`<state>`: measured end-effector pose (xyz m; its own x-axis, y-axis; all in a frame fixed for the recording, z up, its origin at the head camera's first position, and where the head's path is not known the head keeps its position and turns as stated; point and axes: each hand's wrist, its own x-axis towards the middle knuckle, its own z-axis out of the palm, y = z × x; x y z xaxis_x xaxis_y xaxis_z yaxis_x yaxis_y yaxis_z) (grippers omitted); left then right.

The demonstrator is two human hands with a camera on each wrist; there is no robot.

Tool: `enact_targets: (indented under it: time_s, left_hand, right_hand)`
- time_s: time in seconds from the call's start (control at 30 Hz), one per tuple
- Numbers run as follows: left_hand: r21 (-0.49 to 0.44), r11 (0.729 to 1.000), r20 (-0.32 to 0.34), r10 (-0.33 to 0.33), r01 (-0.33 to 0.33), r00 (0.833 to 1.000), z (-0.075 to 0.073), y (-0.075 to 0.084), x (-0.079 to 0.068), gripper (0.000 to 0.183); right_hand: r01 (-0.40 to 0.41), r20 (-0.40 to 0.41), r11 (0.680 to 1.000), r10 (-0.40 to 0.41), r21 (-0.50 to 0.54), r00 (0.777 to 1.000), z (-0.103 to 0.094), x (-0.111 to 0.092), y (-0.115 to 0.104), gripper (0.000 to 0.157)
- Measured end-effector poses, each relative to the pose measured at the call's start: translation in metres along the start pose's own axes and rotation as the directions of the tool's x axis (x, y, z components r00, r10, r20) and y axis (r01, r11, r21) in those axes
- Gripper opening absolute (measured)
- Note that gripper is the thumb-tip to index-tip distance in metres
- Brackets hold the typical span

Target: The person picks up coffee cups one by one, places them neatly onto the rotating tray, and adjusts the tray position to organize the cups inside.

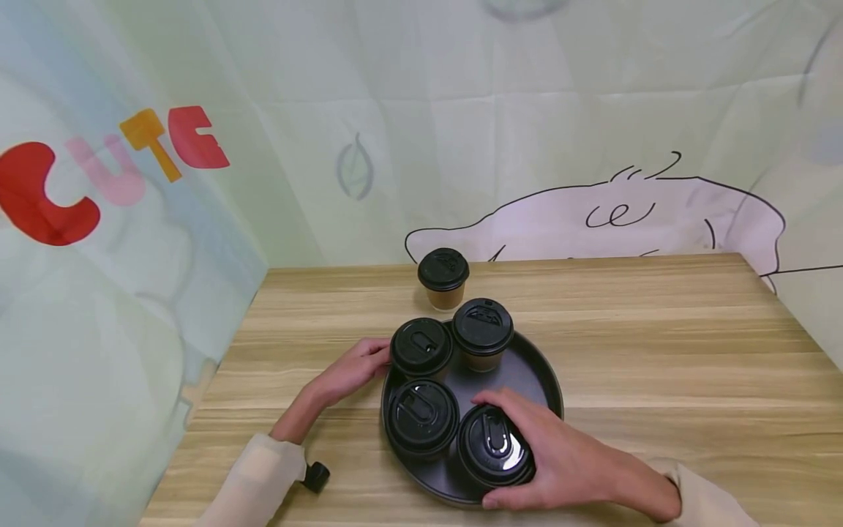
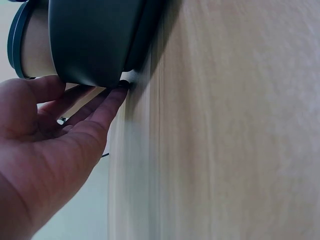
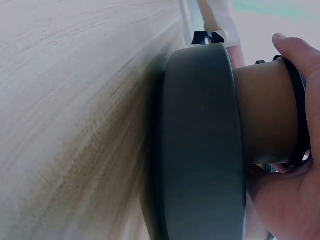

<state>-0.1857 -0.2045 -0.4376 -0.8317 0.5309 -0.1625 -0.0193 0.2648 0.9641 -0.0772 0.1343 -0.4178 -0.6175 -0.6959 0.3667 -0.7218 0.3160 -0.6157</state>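
Observation:
My right hand (image 1: 560, 457) grips a lidded paper coffee cup (image 1: 494, 443) around its black lid, thumb on the near side and fingers on the far side. That cup stands within a round dark tray (image 1: 543, 373), at the near right. In the right wrist view its brown body (image 3: 267, 110) rises above the tray's wall (image 3: 202, 140). My left hand (image 1: 356, 369) touches the tray's left side; the left wrist view shows its fingers (image 2: 107, 107) fairly straight against the wall. Also on the tray are three more lidded cups: near left (image 1: 423, 417), far left (image 1: 421, 346) and far right (image 1: 484, 329).
Another black-lidded paper cup (image 1: 444, 277) stands on the wooden table (image 1: 658, 351), beyond the tray near the back edge. A printed cloth (image 1: 369, 66) hangs behind the table and along its left. A small black object (image 1: 317, 476) is at the left sleeve.

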Motion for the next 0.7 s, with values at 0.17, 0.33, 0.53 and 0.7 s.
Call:
enact_targets:
  time_s: [0.17, 0.33, 0.53, 0.7]
  left_hand:
    - [0.006, 1.000, 0.004, 0.006, -0.006, 1.000, -0.001, -0.001, 0.000, 0.041]
    - [0.024, 1.000, 0.003, 0.011, -0.011, 1.000, -0.002, -0.002, 0.000, 0.041]
    - [0.024, 1.000, 0.001, 0.005, -0.005, 1.000, -0.002, -0.001, -0.001, 0.042]
    - [0.022, 1.000, 0.003, 0.005, -0.005, 1.000, -0.001, 0.000, -0.001, 0.042]
  right_hand:
    - [-0.088, 0.044, 0.996, 0.089, -0.008, 0.995, -0.005, -0.002, -0.002, 0.108]
    - [-0.151, 0.057, 0.988, 0.149, 0.031, 0.987, -0.015, -0.003, -0.002, 0.100]
    - [-0.083, -0.040, 0.990, 0.088, 0.114, 0.995, -0.026, 0.002, 0.007, 0.078]
    - [-0.107, -0.163, 0.989, 0.122, 0.098, 0.979, -0.038, 0.002, 0.016, 0.050]
